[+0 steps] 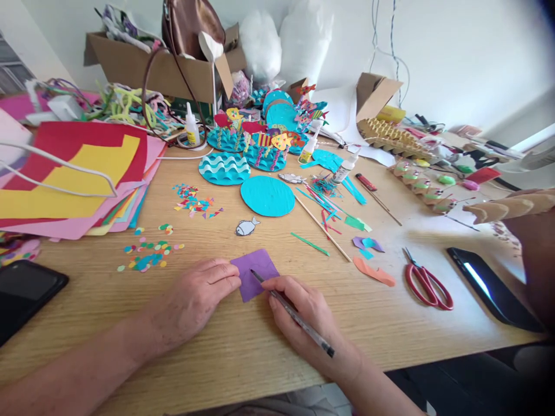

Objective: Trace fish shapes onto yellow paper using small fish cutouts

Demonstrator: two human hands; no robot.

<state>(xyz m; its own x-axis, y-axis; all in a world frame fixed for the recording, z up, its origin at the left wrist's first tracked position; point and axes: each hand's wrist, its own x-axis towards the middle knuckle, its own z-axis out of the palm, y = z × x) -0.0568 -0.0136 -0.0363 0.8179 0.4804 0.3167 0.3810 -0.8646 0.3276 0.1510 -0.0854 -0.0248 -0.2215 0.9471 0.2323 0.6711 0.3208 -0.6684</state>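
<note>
Paper before fish cutout, confetti left, scissors right (phone beyond); box behind

The left hand steadies a purple paper square on the table, while the right hand sets a pen to it.

You had two hands, one pen and one purple square. You also had two phones, one pair of scissors, three glue bottles, two grey fish, one plain blue disc and one orange scrap. Behind these, you had one handbag and two white bags.
</note>
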